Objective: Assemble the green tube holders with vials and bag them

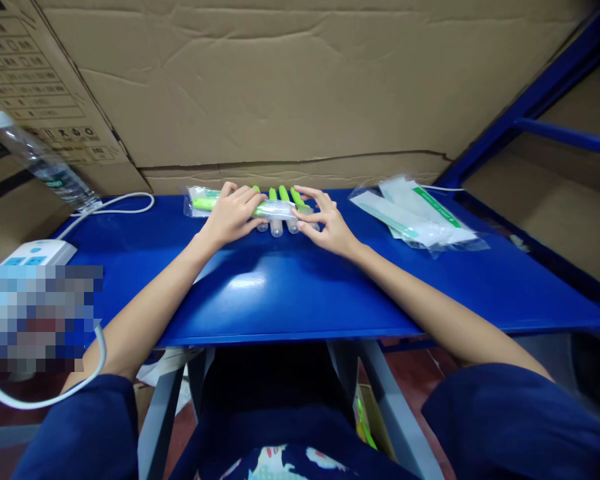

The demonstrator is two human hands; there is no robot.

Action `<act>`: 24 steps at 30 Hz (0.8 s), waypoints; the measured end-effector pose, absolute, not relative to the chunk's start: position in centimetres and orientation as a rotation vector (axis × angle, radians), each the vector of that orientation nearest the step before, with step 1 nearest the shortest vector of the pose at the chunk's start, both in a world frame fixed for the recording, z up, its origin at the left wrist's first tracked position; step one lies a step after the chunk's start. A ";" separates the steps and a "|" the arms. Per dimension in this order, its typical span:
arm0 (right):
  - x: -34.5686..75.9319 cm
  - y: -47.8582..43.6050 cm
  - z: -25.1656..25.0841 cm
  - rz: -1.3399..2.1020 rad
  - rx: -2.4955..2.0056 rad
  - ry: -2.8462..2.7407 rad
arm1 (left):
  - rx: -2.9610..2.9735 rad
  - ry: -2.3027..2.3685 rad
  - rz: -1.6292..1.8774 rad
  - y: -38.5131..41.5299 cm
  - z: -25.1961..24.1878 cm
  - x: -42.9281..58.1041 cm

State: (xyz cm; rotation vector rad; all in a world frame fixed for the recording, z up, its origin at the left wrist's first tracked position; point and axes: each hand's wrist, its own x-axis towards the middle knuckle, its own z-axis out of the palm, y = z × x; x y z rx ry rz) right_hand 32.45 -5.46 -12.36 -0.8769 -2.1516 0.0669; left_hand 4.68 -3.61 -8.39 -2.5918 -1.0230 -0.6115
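Both hands are at a slim bright-green object with a clear, see-through end (278, 210), held sideways toward the back of the table. My left hand (235, 215) is closed around its green middle. At its clear right end are the bent fingers and thumb of my right hand (331, 227), closed in a pinch. Behind and beneath it, several similar green sticks with clear ends (277, 229) lie side by side, pointing away from me. Their exact kind cannot be made out. A clear plastic packet (194, 208) lies under the held object's left end.
White and green packets in clear film (420, 213) lie at right on the blue table (280, 293). Leftward stand a plastic bottle (55, 170) and a white power strip (45, 252) with a cable (130, 197). A cardboard wall (300, 87) closes off the back.
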 end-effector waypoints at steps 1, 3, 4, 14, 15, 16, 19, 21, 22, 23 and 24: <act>32.5 -5.4 -12.3 0.062 -0.901 -2.156 | -2.580 -1.059 -0.614 -3.8 -8.2 4.8; 32.5 -5.3 -12.3 0.045 -0.944 -2.143 | -2.543 -1.158 -0.634 -4.3 -7.8 5.3; 32.5 -5.3 -12.3 0.032 -0.958 -2.123 | -2.521 -1.220 -0.648 -4.6 -7.5 5.5; 31.9 -4.2 -13.2 0.278 -0.931 -1.768 | -2.421 -1.779 -0.928 -6.2 -6.6 7.0; 31.6 -4.0 -13.5 0.383 -0.920 -1.733 | -2.450 -1.796 -0.990 -5.8 -6.9 6.9; 31.3 -4.0 -13.7 0.488 -0.915 -1.697 | -2.488 -1.804 -1.052 -5.4 -7.3 6.8; 30.2 -4.2 -13.8 0.761 -0.931 -1.580 | -2.615 -1.803 -1.240 -4.3 -8.7 6.9; 29.4 -4.6 -13.3 0.910 -0.942 -1.508 | -2.663 -1.861 -1.344 -3.9 -9.5 7.4; 29.0 -4.9 -12.9 0.986 -0.943 -1.476 | -2.680 -1.895 -1.383 -3.9 -9.8 7.7; 28.7 -5.1 -12.4 1.063 -0.944 -1.447 | -2.695 -1.922 -1.410 -3.9 -10.0 8.1; 28.3 -5.3 -11.8 1.140 -0.950 -1.420 | -2.715 -1.941 -1.420 -4.1 -10.1 8.5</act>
